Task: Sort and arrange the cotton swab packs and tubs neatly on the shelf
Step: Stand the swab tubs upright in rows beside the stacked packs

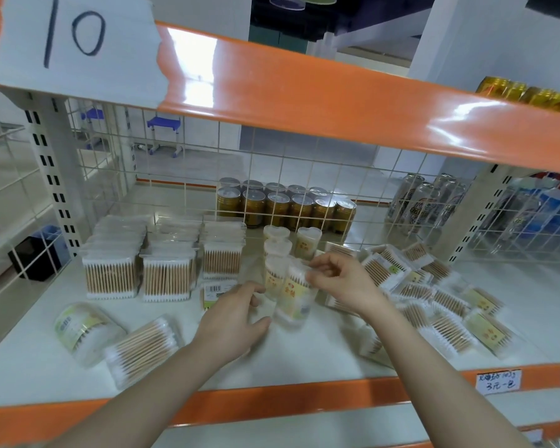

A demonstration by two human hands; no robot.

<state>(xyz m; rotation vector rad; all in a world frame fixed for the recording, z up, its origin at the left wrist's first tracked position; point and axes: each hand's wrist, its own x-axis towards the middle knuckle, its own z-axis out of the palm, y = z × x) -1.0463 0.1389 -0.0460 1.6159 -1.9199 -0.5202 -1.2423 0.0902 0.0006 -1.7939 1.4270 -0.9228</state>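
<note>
Both forearms reach in over the orange shelf edge (272, 399). Left hand (236, 321) curls loosely round the base of a clear cotton swab tub (293, 295); right hand (337, 279) pinches the same tub near its lid. Tub stands mid-shelf, at the front of a short row of heart-lidded tubs (277, 245). Step in hand, as judged — seating this tub in line with that row. Next move calls for squaring it up, then turning to the loose swab packs (434, 302) scattered at right and the two round tubs (110, 337) lying on their sides at left; upright packs (165, 273) already stand in rows. Blur hides the fingertips' exact contact — labels are unreadable
</note>
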